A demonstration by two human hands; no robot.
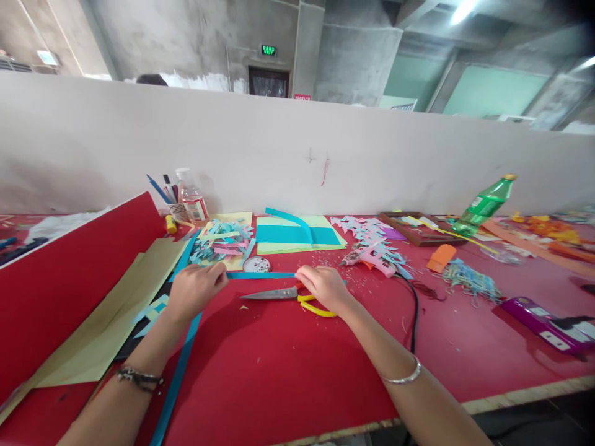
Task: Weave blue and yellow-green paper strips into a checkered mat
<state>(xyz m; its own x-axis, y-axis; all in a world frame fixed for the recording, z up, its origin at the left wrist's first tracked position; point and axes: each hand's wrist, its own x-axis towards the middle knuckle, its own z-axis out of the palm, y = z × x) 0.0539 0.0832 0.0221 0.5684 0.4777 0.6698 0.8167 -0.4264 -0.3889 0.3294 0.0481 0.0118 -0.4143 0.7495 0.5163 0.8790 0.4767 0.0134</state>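
A narrow blue paper strip [260, 275] stretches level between both hands above the red table. One end is pinched in the closed fingers of my left hand [198, 288]. My right hand [323, 286] is closed on the strip further right, and a bit of blue shows past it. Scissors [272, 294] with yellow handles lie just below, their handles partly hidden by my right hand. Another long blue strip [179, 371] runs under my left wrist toward the table's front. Behind the hands is a small round dish [256, 264] holding tiny dark bits.
Cut paper scraps [220, 240] pile at back left, beside blue and pale green sheets [283, 234]. A pink glue gun [376, 260] trails a black cord. Rightward are a green bottle [483, 207] and a purple power strip [548, 322]. A red board [83, 248] stands left.
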